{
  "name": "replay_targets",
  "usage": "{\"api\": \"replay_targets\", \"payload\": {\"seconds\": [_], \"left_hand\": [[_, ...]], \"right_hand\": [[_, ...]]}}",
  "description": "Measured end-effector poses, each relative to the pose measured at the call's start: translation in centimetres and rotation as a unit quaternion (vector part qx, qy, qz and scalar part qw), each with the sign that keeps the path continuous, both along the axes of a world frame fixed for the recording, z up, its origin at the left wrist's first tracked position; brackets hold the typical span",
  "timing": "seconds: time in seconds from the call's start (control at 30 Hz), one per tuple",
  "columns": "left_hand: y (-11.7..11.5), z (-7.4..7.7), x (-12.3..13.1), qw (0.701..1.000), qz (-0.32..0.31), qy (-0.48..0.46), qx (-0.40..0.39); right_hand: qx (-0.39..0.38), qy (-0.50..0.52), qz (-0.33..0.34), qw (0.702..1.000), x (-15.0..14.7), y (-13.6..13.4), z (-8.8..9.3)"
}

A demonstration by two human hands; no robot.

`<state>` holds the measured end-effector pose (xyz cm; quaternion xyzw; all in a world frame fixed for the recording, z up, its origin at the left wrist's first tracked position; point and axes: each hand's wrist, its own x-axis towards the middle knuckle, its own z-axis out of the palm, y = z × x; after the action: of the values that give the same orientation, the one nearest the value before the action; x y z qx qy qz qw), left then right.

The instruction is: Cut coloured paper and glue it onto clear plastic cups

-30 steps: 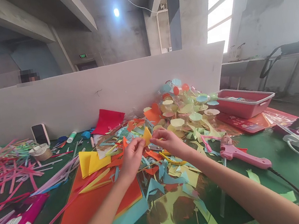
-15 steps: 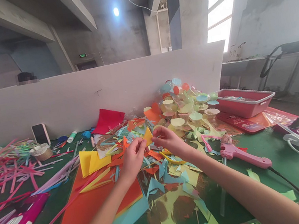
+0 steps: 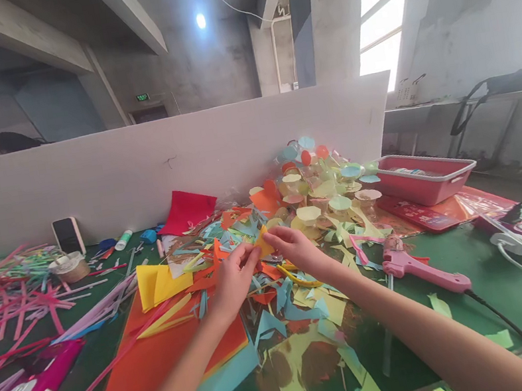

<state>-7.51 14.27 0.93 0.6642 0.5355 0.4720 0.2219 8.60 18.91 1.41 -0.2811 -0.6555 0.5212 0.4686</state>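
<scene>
A small folded piece of yellow paper (image 3: 263, 243) is pinched between my two hands above the pile of scraps. My left hand (image 3: 235, 275) grips its left side with thumb and fingers. On its right side, my right hand (image 3: 295, 249) closes on it the same way. Blue, orange and green paper scraps (image 3: 268, 325) lie right below. Yellow-handled scissors (image 3: 300, 277) rest partly under the scraps. More folded yellow sheets (image 3: 163, 283) sit left of my left hand, on a stack of orange paper (image 3: 136, 379).
A pink glue gun (image 3: 426, 271) with a cord lies at right, near a red basket (image 3: 433, 182). Paper-topped plastic cups (image 3: 321, 195) crowd the back. Pink straws (image 3: 17, 299), a phone (image 3: 68, 236) and a magenta box (image 3: 32, 387) occupy the left. A white board (image 3: 135, 170) stands behind.
My hands have come closer together on the yellow paper, which now shows less between my fingers. The view has shifted slightly. A dark shape behind the board's left end looks different.
</scene>
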Motion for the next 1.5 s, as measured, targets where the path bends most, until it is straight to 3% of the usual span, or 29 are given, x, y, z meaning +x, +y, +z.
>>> {"api": "replay_targets", "payload": {"seconds": [0.17, 0.7, 1.03, 1.23, 1.5], "left_hand": [[-0.1, 0.0, 0.2, 1.0, -0.009, 0.009, -0.005], [0.2, -0.2, -0.3, 0.997, -0.035, 0.049, -0.04], [0.3, 0.4, 0.0, 0.995, -0.068, -0.069, -0.03], [0.6, -0.1, -0.1, 0.993, -0.072, -0.085, -0.027], [0.5, 0.0, 0.1, 0.991, -0.083, -0.104, -0.03]], "right_hand": [[0.029, -0.027, -0.012, 0.999, 0.3, 0.2, -0.1], [0.007, -0.014, -0.051, 0.999, 0.5, 0.2, -0.1], [0.032, -0.042, 0.004, 0.999, -0.1, -0.1, -0.7], [-0.014, 0.006, 0.034, 0.999, -0.1, 0.1, -0.6], [-0.023, -0.017, 0.026, 0.999, 0.5, 0.0, 0.2]]}}
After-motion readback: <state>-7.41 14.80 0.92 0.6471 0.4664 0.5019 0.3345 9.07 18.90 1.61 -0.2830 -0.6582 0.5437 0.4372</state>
